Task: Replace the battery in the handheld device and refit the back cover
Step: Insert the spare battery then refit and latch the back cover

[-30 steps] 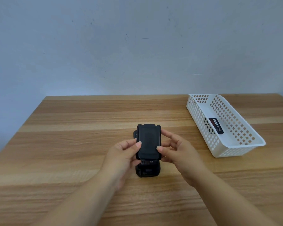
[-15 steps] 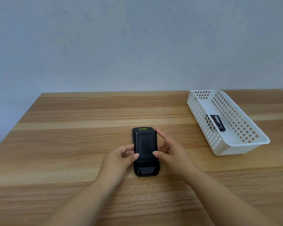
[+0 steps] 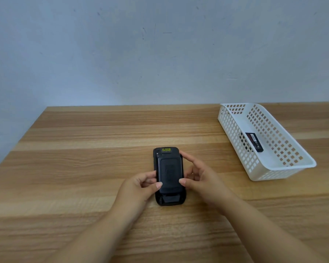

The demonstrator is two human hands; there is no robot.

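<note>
Wooden table: our left hand and right hand pinch the back cover onto the device; latching remains. Spare battery sits in the basket, 2 o'clock.

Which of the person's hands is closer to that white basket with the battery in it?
Right. The right hand is beside the white basket; the left hand is farther, across the handheld device.

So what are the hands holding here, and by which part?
Both hands, left and right, pinch the back cover by its long side edges, on the handheld device lying on the table.
</note>
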